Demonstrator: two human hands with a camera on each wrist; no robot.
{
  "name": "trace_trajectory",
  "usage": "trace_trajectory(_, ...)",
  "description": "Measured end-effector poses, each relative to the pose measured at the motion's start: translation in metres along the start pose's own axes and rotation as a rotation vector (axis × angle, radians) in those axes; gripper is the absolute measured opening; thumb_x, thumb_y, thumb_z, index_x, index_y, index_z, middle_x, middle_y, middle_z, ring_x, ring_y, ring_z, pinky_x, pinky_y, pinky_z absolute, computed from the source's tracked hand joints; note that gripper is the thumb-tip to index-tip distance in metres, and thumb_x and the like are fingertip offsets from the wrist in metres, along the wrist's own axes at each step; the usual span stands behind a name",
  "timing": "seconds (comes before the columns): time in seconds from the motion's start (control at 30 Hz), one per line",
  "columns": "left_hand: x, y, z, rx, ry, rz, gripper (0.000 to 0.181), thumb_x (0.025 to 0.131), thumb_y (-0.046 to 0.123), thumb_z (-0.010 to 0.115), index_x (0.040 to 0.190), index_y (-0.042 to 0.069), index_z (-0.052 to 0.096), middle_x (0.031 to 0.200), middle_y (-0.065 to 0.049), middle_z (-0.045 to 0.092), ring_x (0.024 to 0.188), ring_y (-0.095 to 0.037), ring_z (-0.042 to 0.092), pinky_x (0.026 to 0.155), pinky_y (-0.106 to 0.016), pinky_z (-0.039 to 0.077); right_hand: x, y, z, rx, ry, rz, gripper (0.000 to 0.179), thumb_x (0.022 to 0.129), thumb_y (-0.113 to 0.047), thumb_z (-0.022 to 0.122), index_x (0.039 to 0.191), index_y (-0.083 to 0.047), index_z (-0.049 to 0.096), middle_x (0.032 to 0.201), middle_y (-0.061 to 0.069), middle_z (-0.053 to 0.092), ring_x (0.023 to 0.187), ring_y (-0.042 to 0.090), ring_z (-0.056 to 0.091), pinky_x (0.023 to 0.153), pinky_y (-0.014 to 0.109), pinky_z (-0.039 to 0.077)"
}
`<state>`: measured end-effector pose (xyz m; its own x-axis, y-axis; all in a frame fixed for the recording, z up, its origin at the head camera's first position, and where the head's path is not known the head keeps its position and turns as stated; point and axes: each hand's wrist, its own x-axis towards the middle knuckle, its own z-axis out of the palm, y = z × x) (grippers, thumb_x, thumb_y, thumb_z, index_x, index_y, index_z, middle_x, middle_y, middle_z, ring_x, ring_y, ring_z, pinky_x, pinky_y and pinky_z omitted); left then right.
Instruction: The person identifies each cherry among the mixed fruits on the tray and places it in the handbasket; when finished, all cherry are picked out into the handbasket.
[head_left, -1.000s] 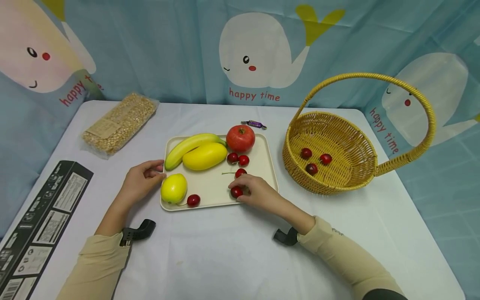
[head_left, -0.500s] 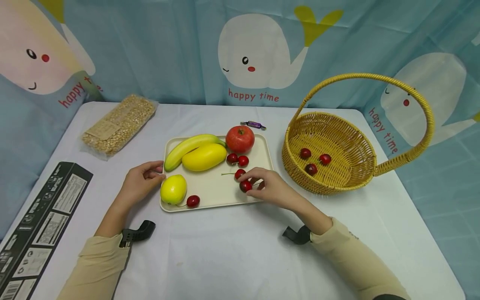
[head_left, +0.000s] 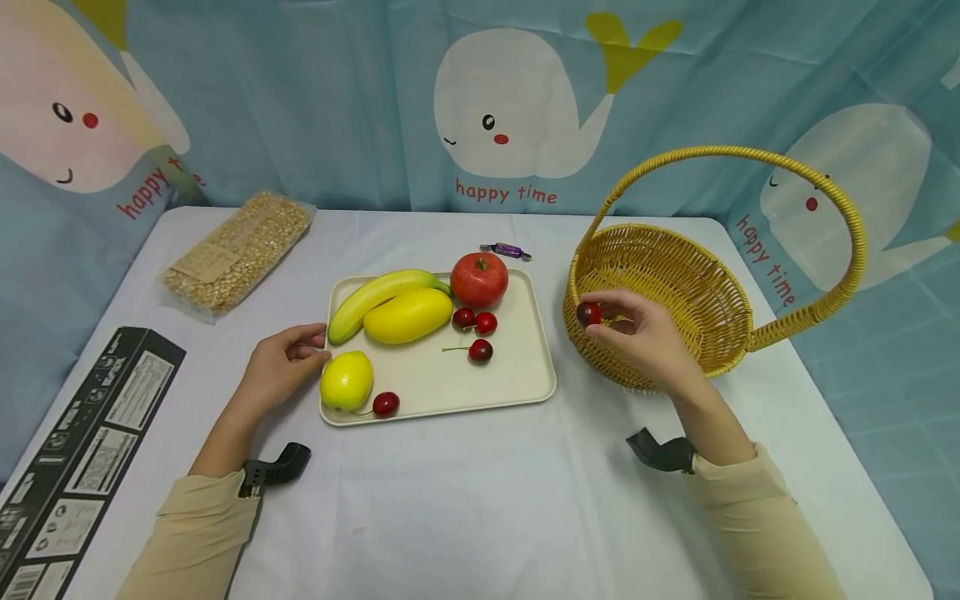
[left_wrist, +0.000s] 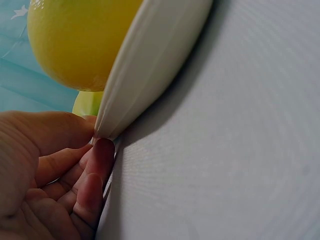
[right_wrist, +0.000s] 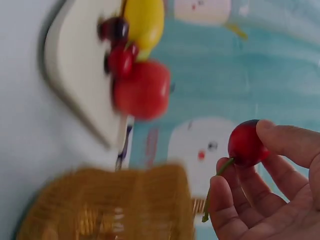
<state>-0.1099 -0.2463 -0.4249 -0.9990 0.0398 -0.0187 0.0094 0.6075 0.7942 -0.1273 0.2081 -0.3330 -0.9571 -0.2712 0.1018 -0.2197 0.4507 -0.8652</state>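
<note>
Between thumb and fingers my right hand (head_left: 645, 342) pinches a dark red cherry (head_left: 588, 314), held at the near left rim of the yellow woven basket (head_left: 723, 279); its green stem (right_wrist: 218, 185) shows in the right wrist view. My left hand (head_left: 279, 367) grips the left edge of the cream tray (head_left: 427, 380), thumb on the rim, as the left wrist view shows. On the tray lie a banana (head_left: 356, 308), a yellow mango (head_left: 411, 315), a lemon (head_left: 347, 381), a red pomegranate (head_left: 479, 280) and several cherries (head_left: 480, 351). My right hand hides the cherries inside the basket.
A bag of grain (head_left: 238, 254) lies at the back left, and a long black box (head_left: 90, 450) along the left side. Behind the tray is a purple wrapped candy (head_left: 507, 250). The basket's tall handle (head_left: 847, 208) arches over it.
My right hand has lifted a cherry off the tray's front right and carried it right to the basket. My left hand stays at the tray's edge.
</note>
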Motion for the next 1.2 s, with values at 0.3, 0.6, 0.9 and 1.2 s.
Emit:
trace_trajectory(0.3, 0.0, -0.001, 0.0, 0.003, 0.011, 0.007, 0.045, 0.088, 0.016, 0.062, 0.126, -0.005, 0.051, 0.103, -0.018, 0.06, 0.073, -0.001, 0.052, 0.062, -0.011, 0.042, -0.005, 0.028, -0.034, -0.144, 0.143, 0.192, 0.038, 0.087, -0.021, 0.065, 0.123, -0.009, 0.058, 0.118, 0.008, 0.055, 0.096, 0.014, 0.054, 0.07, 0.014, 0.047)
trace_trajectory(0.6, 0.001, -0.004, 0.001, 0.008, 0.011, 0.01, 0.045, 0.087, 0.015, 0.063, 0.126, -0.005, 0.052, 0.102, -0.017, 0.06, 0.072, 0.0, 0.052, 0.061, -0.011, 0.042, -0.004, 0.05, -0.047, -0.201, 0.117, 0.281, 0.042, 0.089, -0.021, 0.062, 0.127, -0.005, 0.054, 0.124, 0.014, 0.051, 0.107, 0.027, 0.048, 0.069, 0.012, 0.044)
trace_trajectory(0.9, 0.0, -0.001, 0.0, -0.001, 0.008, 0.017, 0.045, 0.088, 0.014, 0.063, 0.126, -0.007, 0.051, 0.103, -0.02, 0.059, 0.072, 0.0, 0.051, 0.061, -0.01, 0.042, -0.001, 0.059, -0.053, -0.235, 0.07, 0.321, 0.041, 0.089, -0.018, 0.062, 0.126, -0.002, 0.053, 0.124, 0.019, 0.05, 0.107, 0.032, 0.049, 0.068, 0.011, 0.042)
trace_trajectory(1.2, -0.001, 0.002, -0.001, 0.003, 0.01, 0.02, 0.045, 0.088, 0.015, 0.063, 0.125, -0.007, 0.051, 0.103, -0.02, 0.059, 0.072, 0.001, 0.051, 0.061, -0.01, 0.042, 0.001, 0.06, -0.054, -0.26, 0.044, 0.345, 0.04, 0.089, -0.015, 0.061, 0.126, -0.002, 0.053, 0.122, 0.02, 0.051, 0.105, 0.032, 0.05, 0.069, 0.013, 0.042)
